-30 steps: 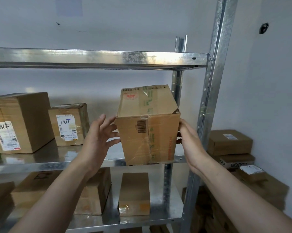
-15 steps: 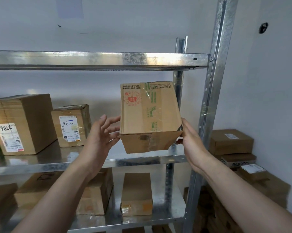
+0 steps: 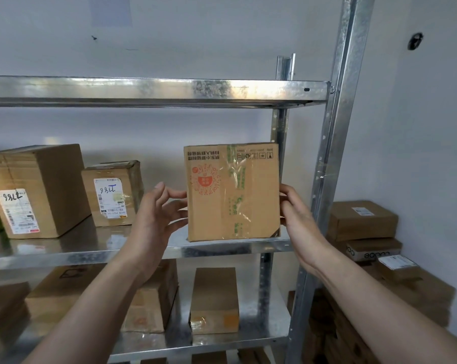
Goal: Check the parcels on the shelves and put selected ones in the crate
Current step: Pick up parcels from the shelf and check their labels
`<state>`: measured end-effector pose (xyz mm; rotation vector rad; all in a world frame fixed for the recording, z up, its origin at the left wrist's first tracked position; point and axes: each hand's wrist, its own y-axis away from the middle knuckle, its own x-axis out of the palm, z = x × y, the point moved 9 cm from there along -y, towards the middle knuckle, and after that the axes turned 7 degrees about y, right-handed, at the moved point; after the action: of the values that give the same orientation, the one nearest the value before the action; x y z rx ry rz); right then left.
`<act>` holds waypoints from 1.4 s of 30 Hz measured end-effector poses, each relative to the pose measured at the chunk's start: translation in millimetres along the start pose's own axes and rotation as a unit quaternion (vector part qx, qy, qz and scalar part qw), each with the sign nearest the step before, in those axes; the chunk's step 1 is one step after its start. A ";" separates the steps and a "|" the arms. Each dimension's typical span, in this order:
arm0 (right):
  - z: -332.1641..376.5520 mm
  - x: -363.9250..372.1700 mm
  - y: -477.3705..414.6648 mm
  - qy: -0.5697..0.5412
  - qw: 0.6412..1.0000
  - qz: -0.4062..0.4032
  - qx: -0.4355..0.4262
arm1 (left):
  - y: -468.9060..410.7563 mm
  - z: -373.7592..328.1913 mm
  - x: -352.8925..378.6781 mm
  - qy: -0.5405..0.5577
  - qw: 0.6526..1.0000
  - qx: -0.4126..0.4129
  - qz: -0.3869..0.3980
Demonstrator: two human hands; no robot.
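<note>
— the cardboard parcel [image 3: 232, 191] has been tipped since a second ago; the face with the red stamp and upside-down print now looks straight at us.

— held how?

— left hand [image 3: 153, 219] at its nine o'clock, right hand [image 3: 297, 216] at three, fingers pressed on the sides, bottom edge at the middle shelf [image 3: 90, 252].

— no shipping label on this face, so probably more turning.
</note>
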<state>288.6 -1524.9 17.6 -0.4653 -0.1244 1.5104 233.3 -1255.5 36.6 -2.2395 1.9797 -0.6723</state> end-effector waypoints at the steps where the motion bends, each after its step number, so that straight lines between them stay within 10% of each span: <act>1: -1.1 -0.2 0.0 0.001 1.000 0.001 0.000 | 0.1 0.7 0.2 0.001 1.000 -0.002 0.001; 42: -17.0 51.4 21.9 -0.115 0.988 0.102 -0.021 | 14.7 20.9 -44.9 -0.030 0.996 -0.015 0.085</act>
<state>278.1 -1478.7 -16.5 -0.3435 -0.2982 1.7630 224.4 -1219.5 0.7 -2.0506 2.1323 -0.5526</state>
